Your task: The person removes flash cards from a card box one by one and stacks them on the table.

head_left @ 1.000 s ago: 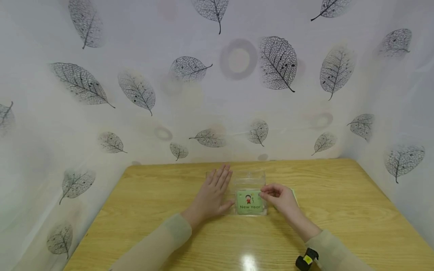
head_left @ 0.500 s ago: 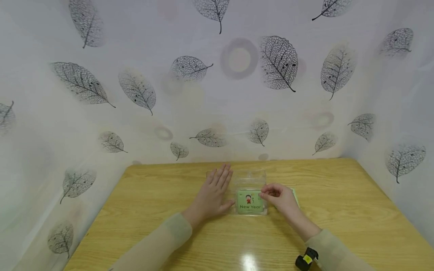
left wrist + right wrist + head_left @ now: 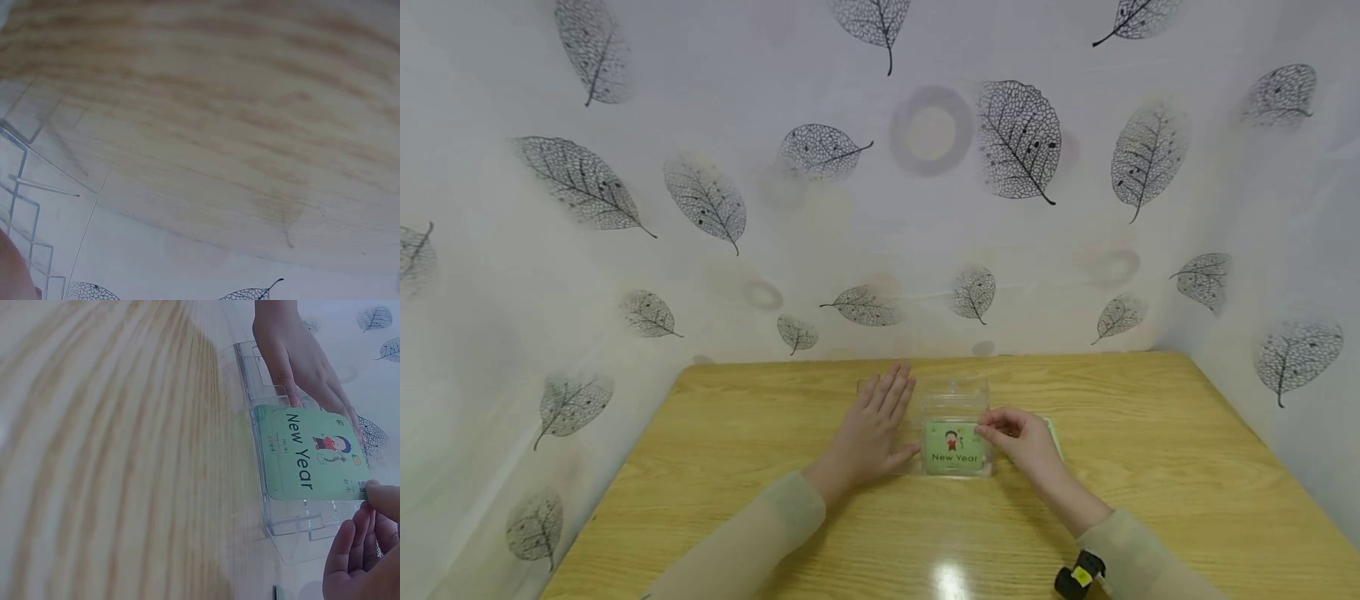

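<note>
Step in hand, by judgement: settling a light-green, round-cornered "New Year" card (image 3: 953, 464) into, or easing it out of, the right-hand section of a clear, rigid plastic holder (image 3: 287, 526); direction not determinable from the visible state. Location of card: over that right-hand section, printed face up, with the holder on a yellow-brown wood-grain counter (image 3: 1187, 433). Not possible to tell whether fully seated. For the next move, probably: align the card edges with the section walls, then guide the card by the corner without bending; brace the holder against sliding. Right hand (image 3: 1021, 437): pinching the card at its far right corner, thumb on the printed face, index finger apparently behind; gap no wider than the card, remaining fingers bent and clear of the print. Left hand (image 3: 867, 429): laid flat over the left part of the holder, fingers straight and slightly parted, thumb extended to the card's left edge; gripping nothing, probably steadying the holder. Beyond the right hand, partly hidden: a light-green, pale-edged flat item (image 3: 1052, 432) on the counter, possibly further cards.
</note>
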### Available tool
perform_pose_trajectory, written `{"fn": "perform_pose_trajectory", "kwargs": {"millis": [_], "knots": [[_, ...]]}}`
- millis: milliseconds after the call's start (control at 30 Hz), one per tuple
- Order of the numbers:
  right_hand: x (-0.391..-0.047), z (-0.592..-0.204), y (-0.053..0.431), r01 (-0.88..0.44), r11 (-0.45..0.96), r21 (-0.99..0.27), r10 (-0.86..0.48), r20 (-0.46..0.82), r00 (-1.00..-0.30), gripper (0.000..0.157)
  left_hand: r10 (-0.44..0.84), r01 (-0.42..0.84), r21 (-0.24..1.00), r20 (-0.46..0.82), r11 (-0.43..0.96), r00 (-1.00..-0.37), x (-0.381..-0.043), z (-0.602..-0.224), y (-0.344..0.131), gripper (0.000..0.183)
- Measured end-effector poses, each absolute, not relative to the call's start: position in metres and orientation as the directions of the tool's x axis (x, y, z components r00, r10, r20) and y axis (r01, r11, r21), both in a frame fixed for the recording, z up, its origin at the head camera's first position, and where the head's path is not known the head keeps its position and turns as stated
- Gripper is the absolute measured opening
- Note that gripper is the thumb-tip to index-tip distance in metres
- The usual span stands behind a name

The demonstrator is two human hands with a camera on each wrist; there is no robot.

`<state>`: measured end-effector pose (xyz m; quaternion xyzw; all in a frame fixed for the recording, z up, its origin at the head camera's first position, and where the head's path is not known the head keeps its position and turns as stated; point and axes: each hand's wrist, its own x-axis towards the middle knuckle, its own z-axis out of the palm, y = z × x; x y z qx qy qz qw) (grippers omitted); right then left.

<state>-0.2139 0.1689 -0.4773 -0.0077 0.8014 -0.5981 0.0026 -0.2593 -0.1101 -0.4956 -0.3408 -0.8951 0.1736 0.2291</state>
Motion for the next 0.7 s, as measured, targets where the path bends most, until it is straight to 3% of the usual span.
{"fn": "perform_pose_trajectory", "kwargs": {"millis": [433, 700], "knots": [[-0.2145, -0.4774, 0.1674, -0.01, 0.397, -0.918, 0.006, 0.014, -1.0, 0.011, 0.686, 0.528, -0.468, 0.28, 0.709, -0.672, -0.2585, -0.4954, -0.1104, 0.104], [-0.2133, -0.4734, 0.1679, -0.012, 0.391, -0.92, 0.012, 0.018, -1.0, 0.013, 0.69, 0.525, -0.474, 0.3, 0.707, -0.658, -0.2597, -0.497, -0.1104, 0.104]]}}
